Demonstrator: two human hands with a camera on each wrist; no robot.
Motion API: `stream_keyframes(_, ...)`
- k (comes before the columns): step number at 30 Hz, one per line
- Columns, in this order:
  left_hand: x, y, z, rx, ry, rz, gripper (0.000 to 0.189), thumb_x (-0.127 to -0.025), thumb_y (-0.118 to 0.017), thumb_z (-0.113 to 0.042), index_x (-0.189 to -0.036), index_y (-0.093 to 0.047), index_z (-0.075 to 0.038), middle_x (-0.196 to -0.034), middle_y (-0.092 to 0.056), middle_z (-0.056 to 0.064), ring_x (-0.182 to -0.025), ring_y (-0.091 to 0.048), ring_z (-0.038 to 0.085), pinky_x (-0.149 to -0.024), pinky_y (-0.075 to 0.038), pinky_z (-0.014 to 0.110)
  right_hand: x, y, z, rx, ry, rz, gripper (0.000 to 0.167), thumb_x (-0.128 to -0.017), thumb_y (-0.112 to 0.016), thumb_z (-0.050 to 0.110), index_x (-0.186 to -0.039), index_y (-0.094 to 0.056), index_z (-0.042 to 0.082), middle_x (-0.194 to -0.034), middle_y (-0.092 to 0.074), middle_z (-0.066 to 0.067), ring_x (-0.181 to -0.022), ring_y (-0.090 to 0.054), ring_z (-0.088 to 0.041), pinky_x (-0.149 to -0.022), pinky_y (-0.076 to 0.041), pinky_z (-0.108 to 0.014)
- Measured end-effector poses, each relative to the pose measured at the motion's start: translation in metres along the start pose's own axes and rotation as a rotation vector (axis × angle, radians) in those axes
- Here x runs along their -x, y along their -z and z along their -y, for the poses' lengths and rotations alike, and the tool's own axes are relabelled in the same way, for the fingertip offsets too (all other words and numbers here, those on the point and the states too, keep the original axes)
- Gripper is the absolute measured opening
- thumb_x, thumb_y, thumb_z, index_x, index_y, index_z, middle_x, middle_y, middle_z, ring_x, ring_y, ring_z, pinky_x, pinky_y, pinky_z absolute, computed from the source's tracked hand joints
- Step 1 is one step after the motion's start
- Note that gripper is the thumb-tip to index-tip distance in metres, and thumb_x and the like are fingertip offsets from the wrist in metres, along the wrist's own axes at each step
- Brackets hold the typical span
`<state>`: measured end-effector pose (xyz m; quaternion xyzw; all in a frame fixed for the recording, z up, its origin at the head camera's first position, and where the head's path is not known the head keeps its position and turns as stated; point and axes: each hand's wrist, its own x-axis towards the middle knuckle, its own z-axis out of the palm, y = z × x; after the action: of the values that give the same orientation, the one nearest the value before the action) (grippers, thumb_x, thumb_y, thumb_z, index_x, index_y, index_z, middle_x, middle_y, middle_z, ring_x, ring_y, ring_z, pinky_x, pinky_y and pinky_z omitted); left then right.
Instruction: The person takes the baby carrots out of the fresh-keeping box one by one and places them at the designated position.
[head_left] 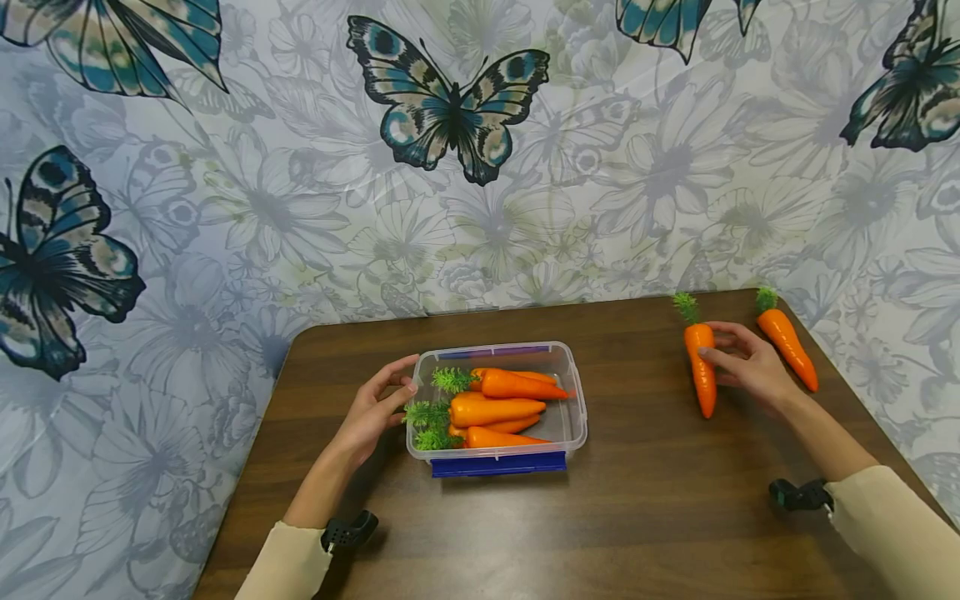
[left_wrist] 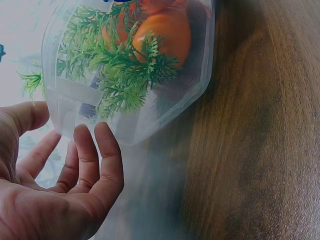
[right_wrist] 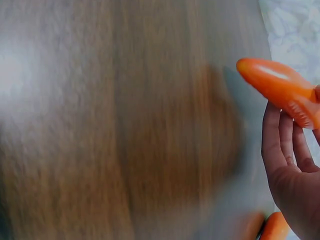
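My right hand (head_left: pixel 750 367) pinches an orange carrot (head_left: pixel 701 371) with a green top between thumb and fingers; in the right wrist view the carrot (right_wrist: pixel 280 82) is raised over the table. A second carrot (head_left: pixel 787 346) lies just right of that hand. Several more carrots (head_left: pixel 498 410) lie in a clear plastic box (head_left: pixel 576 400) with a blue clip, their leafy tops toward the left. At the box's left end, my left hand (head_left: pixel 375 408) has its fingertips right at the wall. The left wrist view shows this hand (left_wrist: pixel 75 175) with loosely bent fingers beside the box.
The brown wooden table (head_left: pixel 637 500) runs back to a wall covering (head_left: pixel 300 233) printed with butterflies and flowers. A dark band (head_left: pixel 348 531) sits at the left wrist and another dark band (head_left: pixel 801 495) at the right. The blue clip (head_left: pixel 498 465) faces the near side.
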<state>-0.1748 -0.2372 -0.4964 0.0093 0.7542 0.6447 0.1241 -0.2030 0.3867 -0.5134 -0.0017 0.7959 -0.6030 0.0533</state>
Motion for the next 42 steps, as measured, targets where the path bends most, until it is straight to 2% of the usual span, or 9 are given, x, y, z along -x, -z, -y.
stream_keyframes(7,0.000,-0.001,-0.001,0.013,-0.004,-0.009,0.052,-0.109,-0.066,-0.027,-0.159,-0.052,-0.029,-0.128,-0.049,0.006,-0.125,-0.053,0.038,-0.093,-0.058,0.039,-0.005,0.009,-0.008,0.178,-0.022,-0.084,0.066,-0.108,-0.068,0.030,-0.162,-0.038,0.006,-0.117,-0.055,0.021,-0.091,-0.063,0.004,-0.075,-0.062,-0.023)
stream_keyframes(12,0.000,-0.001,-0.002,0.014,-0.006,-0.008,0.051,-0.109,-0.066,-0.026,-0.159,-0.052,-0.029,-0.128,-0.049,0.006,-0.123,-0.053,0.037,-0.091,-0.059,0.038,-0.006,0.017,-0.007,0.245,-0.030,-0.106,0.072,-0.109,-0.065,0.032,-0.164,-0.033,0.001,-0.133,-0.055,-0.007,-0.092,-0.060,0.005,-0.074,-0.060,-0.019)
stream_keyframes(15,0.000,-0.001,-0.001,0.010,-0.002,-0.006,0.051,-0.109,-0.066,-0.026,-0.159,-0.052,-0.029,-0.128,-0.049,0.005,-0.121,-0.053,0.036,-0.089,-0.058,0.037,-0.005,0.021,-0.005,0.348,-0.037,-0.135,0.070,-0.109,-0.063,0.034,-0.162,-0.035,-0.002,-0.142,-0.051,-0.029,-0.103,-0.062,-0.010,-0.074,-0.055,-0.018)
stream_keyframes(18,0.000,-0.001,-0.001,0.006,0.000,-0.004,0.051,-0.109,-0.066,-0.027,-0.159,-0.052,-0.029,-0.127,-0.049,0.005,-0.120,-0.053,0.036,-0.088,-0.057,0.036,-0.004,0.025,-0.001,0.501,-0.058,-0.192,0.066,-0.108,-0.061,0.038,-0.158,-0.043,-0.002,-0.144,-0.052,-0.037,-0.115,-0.060,-0.040,-0.080,-0.049,-0.030)
stream_keyframes(21,0.000,-0.001,-0.001,0.004,-0.002,-0.004,0.051,-0.109,-0.066,-0.027,-0.159,-0.052,-0.029,-0.127,-0.049,0.005,-0.119,-0.052,0.035,-0.087,-0.056,0.036,-0.003,0.030,0.001,0.629,-0.079,-0.238,0.064,-0.107,-0.060,0.040,-0.155,-0.048,-0.001,-0.141,-0.056,-0.037,-0.122,-0.055,-0.057,-0.084,-0.046,-0.051)
stream_keyframes(25,0.001,-0.001,-0.001,0.002,-0.006,-0.006,0.051,-0.109,-0.066,-0.026,-0.159,-0.052,-0.029,-0.126,-0.050,0.005,-0.120,-0.052,0.035,-0.087,-0.055,0.038,-0.005,0.033,0.003,0.721,-0.065,-0.257,0.061,-0.107,-0.060,0.038,-0.152,-0.049,-0.001,-0.140,-0.059,-0.037,-0.119,-0.055,-0.061,-0.087,-0.043,-0.069)
stream_keyframes(31,-0.002,0.004,-0.001,0.002,0.007,0.005,0.052,-0.109,-0.067,-0.029,-0.159,-0.052,-0.029,-0.129,-0.049,0.005,-0.127,-0.053,0.038,-0.093,-0.057,0.040,-0.006,0.035,0.004,0.791,-0.045,-0.285,0.056,-0.105,-0.062,0.033,-0.147,-0.051,-0.002,-0.138,-0.061,-0.037,-0.116,-0.058,-0.063,-0.084,-0.044,-0.071)
stream_keyframes(37,-0.007,0.010,-0.002,-0.005,0.019,0.018,0.052,-0.109,-0.066,-0.029,-0.159,-0.052,-0.030,-0.129,-0.050,0.005,-0.127,-0.054,0.038,-0.095,-0.058,0.041,-0.005,0.035,0.003,0.797,-0.091,-0.306,0.056,-0.104,-0.064,0.031,-0.145,-0.052,-0.005,-0.134,-0.061,-0.038,-0.114,-0.060,-0.060,-0.081,-0.048,-0.068)
stream_keyframes(42,-0.010,0.016,-0.003,-0.010,0.024,0.032,0.052,-0.109,-0.067,-0.030,-0.159,-0.052,-0.030,-0.130,-0.050,0.005,-0.129,-0.053,0.040,-0.094,-0.058,0.041,-0.002,0.032,0.005,0.801,-0.076,-0.339,0.053,-0.104,-0.064,0.029,-0.142,-0.055,-0.006,-0.125,-0.063,-0.037,-0.109,-0.061,-0.058,-0.082,-0.047,-0.068)
